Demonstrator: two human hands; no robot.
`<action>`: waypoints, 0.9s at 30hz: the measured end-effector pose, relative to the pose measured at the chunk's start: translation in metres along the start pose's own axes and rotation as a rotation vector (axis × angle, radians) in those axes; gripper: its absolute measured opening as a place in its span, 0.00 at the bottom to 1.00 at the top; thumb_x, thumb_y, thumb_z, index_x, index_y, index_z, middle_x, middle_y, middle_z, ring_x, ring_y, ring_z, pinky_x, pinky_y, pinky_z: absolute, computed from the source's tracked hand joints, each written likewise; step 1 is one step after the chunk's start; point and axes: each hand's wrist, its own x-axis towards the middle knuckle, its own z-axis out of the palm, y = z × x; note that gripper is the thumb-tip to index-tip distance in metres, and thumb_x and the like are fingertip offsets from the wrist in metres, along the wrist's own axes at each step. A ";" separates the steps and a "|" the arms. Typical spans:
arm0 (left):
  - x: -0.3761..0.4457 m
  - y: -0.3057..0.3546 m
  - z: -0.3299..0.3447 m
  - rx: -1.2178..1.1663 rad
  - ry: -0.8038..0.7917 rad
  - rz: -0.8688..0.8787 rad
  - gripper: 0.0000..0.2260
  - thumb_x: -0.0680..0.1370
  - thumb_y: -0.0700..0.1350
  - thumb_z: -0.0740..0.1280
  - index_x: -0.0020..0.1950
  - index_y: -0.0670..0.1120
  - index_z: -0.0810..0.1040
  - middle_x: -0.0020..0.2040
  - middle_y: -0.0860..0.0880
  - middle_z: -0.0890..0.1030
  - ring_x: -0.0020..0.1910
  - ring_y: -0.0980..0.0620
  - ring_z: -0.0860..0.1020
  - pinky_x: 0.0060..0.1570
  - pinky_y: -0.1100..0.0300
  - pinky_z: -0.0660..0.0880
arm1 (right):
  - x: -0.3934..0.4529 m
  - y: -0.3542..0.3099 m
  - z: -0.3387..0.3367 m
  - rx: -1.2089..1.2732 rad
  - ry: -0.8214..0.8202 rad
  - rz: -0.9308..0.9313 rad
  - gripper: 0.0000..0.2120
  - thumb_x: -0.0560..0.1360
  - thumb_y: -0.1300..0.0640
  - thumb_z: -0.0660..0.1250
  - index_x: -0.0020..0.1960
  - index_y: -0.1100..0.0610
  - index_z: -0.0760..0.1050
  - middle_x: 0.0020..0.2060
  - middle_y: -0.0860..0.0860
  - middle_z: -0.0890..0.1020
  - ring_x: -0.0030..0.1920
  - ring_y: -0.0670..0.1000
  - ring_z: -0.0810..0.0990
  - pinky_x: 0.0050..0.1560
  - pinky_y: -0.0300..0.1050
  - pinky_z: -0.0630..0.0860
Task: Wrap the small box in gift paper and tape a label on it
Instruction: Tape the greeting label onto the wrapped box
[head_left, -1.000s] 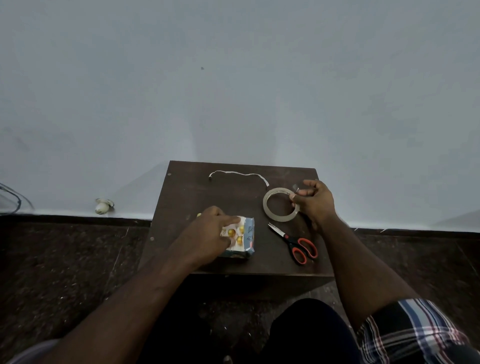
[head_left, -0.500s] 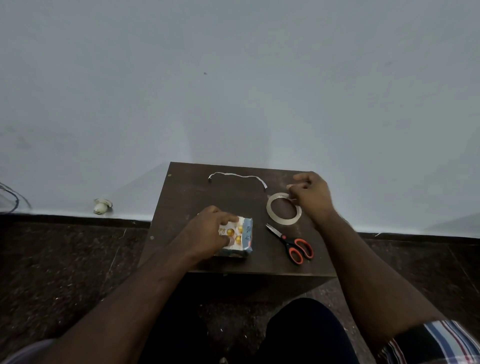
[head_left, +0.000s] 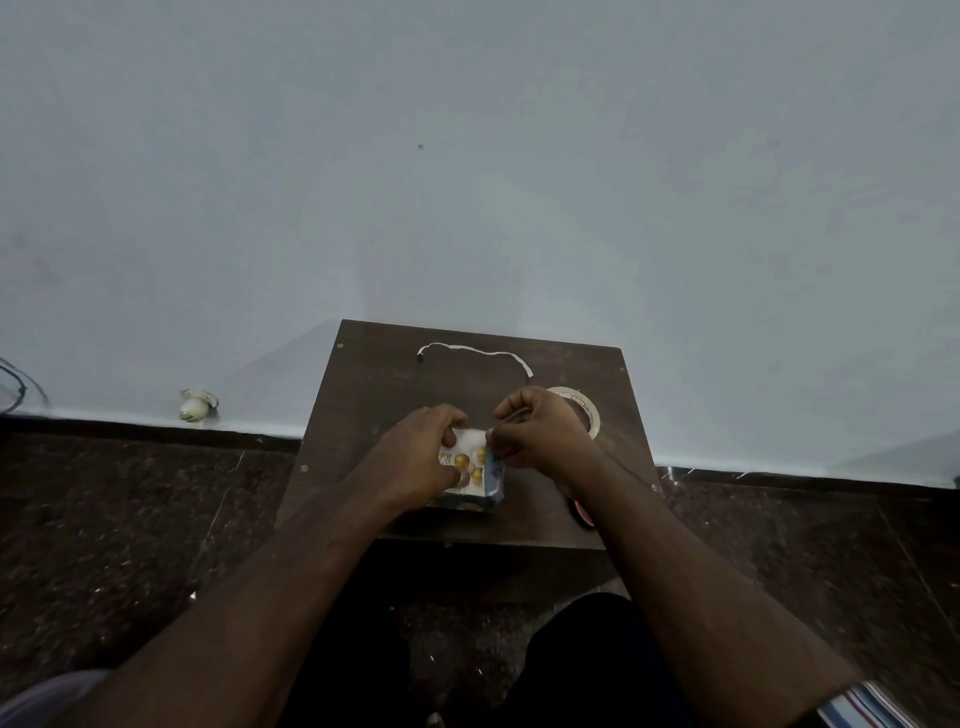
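Note:
The small box (head_left: 470, 475), wrapped in white and blue paper with gold balls printed on it, sits near the front of a dark wooden table (head_left: 395, 374). My left hand (head_left: 421, 452) lies over its left side and presses the top down. My right hand (head_left: 540, 434) is curled, its thumb and fingertips pinched at the box's upper right edge. I cannot make out any tape between those fingers. The tape roll (head_left: 589, 413) lies flat just behind my right hand, partly hidden by it.
A thin white paper strip (head_left: 478, 352) curls along the back of the table. Only a red handle of the scissors (head_left: 585, 514) shows under my right forearm. The table stands against a pale wall on a dark stone floor. A small white object (head_left: 196, 405) lies by the wall to the left.
My right hand left the tape roll and moved left to the box's right edge. My left hand stayed on the box. The scissors are now covered by my forearm.

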 end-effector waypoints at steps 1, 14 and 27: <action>0.000 0.000 0.000 -0.007 0.001 0.005 0.30 0.71 0.47 0.78 0.70 0.56 0.71 0.55 0.58 0.74 0.53 0.60 0.73 0.46 0.66 0.66 | 0.000 -0.001 0.000 -0.007 0.008 0.001 0.10 0.71 0.68 0.73 0.48 0.59 0.76 0.37 0.59 0.84 0.35 0.54 0.84 0.39 0.50 0.83; -0.002 0.005 -0.004 0.041 -0.019 0.049 0.25 0.74 0.47 0.76 0.68 0.58 0.73 0.55 0.55 0.73 0.52 0.58 0.71 0.45 0.65 0.66 | 0.001 -0.015 -0.004 -0.205 -0.019 0.002 0.09 0.72 0.68 0.73 0.48 0.60 0.76 0.34 0.56 0.83 0.31 0.49 0.83 0.33 0.43 0.82; 0.000 0.005 -0.004 0.135 -0.066 0.053 0.24 0.77 0.49 0.73 0.72 0.56 0.73 0.59 0.54 0.70 0.53 0.59 0.68 0.52 0.64 0.67 | 0.004 -0.025 -0.007 -0.311 -0.034 0.015 0.08 0.73 0.64 0.73 0.36 0.58 0.79 0.36 0.59 0.86 0.33 0.50 0.83 0.38 0.46 0.82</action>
